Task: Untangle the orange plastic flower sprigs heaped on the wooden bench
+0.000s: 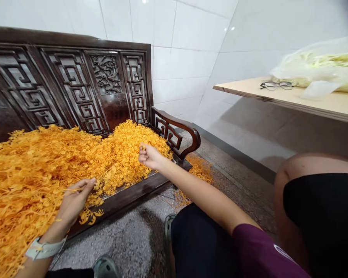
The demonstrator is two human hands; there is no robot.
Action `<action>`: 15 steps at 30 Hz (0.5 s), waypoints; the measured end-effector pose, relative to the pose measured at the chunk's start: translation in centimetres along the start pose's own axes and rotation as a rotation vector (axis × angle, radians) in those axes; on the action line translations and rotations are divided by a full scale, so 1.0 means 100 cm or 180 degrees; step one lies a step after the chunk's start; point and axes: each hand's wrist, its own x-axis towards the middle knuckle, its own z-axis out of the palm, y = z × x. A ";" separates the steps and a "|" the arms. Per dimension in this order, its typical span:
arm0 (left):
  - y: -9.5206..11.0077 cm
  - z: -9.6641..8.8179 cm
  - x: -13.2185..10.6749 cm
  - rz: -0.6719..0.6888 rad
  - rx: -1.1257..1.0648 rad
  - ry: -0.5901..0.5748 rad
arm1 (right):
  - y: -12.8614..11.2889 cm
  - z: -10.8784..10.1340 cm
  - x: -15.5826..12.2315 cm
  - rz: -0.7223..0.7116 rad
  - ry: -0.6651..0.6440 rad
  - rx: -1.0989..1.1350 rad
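Observation:
A large heap of stringy orange plastic-looking pieces (46, 166) covers the left and middle of a dark carved wooden bench (139, 188). To its right rises a mound of smaller orange pieces (133, 139). My left hand (77, 199), with a pale watch on its wrist, is over the heap's front edge. Its thumb and fingers pinch a thin orange strand (72, 189). My right hand (149, 156) is closed in front of the smaller mound, and a bit of an orange piece (144, 147) shows at its fingertips.
The bench's curved armrest (191, 131) stands beyond my right hand. Orange bits (200, 170) lie scattered on the speckled floor. At right, a wooden tabletop (237, 85) bears glasses (277, 85) and a translucent bag (321, 65). Another person's knee (290, 170) is close on the right.

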 end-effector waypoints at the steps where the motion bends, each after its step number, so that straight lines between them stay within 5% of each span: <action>1: -0.001 0.001 -0.001 0.0009 0.0029 -0.0064 | 0.009 0.000 0.004 0.0044 0.0050 -0.0024; 4: -0.002 0.002 -0.003 0.0067 0.0160 -0.0227 | 0.019 0.004 -0.003 0.0204 -0.0051 -0.0097; 6: 0.000 0.003 -0.005 0.0101 0.0203 -0.0293 | 0.009 0.009 -0.023 0.0279 -0.0557 -0.0265; 12: 0.002 0.004 -0.006 0.0155 0.0225 -0.0379 | -0.055 0.022 -0.080 0.0415 -0.3497 -0.1465; 13: 0.001 0.005 -0.006 0.0147 0.0213 -0.0390 | -0.060 0.024 -0.076 0.0508 -0.3499 -0.1305; 15: -0.001 0.008 -0.004 0.0103 0.0160 -0.0358 | -0.062 0.026 -0.054 0.0404 -0.2455 -0.0656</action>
